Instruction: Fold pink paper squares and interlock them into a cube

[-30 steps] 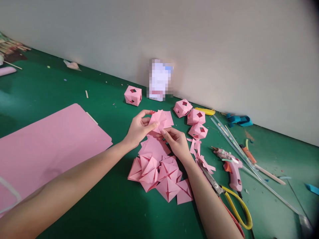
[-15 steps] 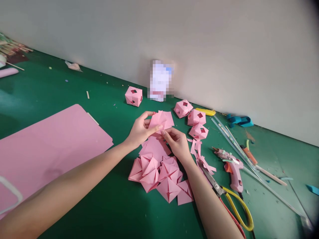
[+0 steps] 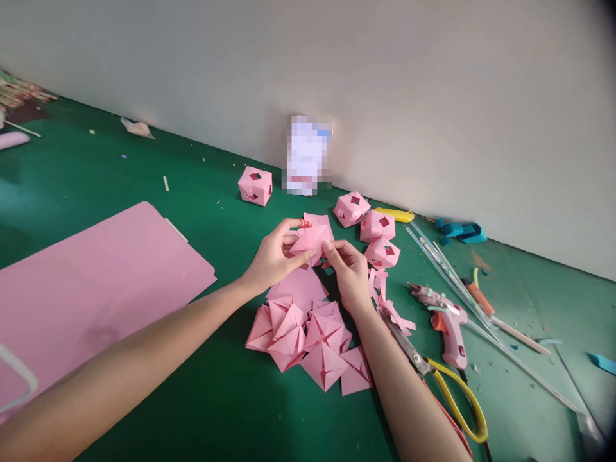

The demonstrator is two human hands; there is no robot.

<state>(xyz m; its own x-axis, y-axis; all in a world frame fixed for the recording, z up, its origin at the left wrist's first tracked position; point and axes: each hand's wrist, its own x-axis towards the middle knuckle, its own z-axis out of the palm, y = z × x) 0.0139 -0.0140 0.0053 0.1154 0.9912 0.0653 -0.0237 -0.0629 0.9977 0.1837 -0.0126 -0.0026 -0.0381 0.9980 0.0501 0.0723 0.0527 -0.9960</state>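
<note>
A piece of pink paper [image 3: 312, 237], partly folded, is held up between both hands. My left hand [image 3: 276, 253] grips it from the left, thumb in front and fingers at the top and behind. At its lower right edge, my right hand [image 3: 350, 266] pinches the paper between thumb and fingers. Flat pink paper sheets [image 3: 297, 290] lie just beneath the hands. Nearer to me is a pile of folded pink paper squares [image 3: 323, 340] with creased flaps. Part of the held paper is hidden by my fingers.
Several pink paper balls with cut-out holes [image 3: 382, 253] stand beyond the hands. Yellow-handled scissors [image 3: 423, 366] lie by my right forearm, near a pink glue gun [image 3: 447, 321] and clear glue sticks [image 3: 462, 292]. Large pink sheets [image 3: 110, 276] cover the left. A blurred upright screen [image 3: 305, 157] leans on the wall.
The held paper has turned and its lower edge is folded more. My right hand has shifted slightly up and right along the edge. The view has shifted a little.
</note>
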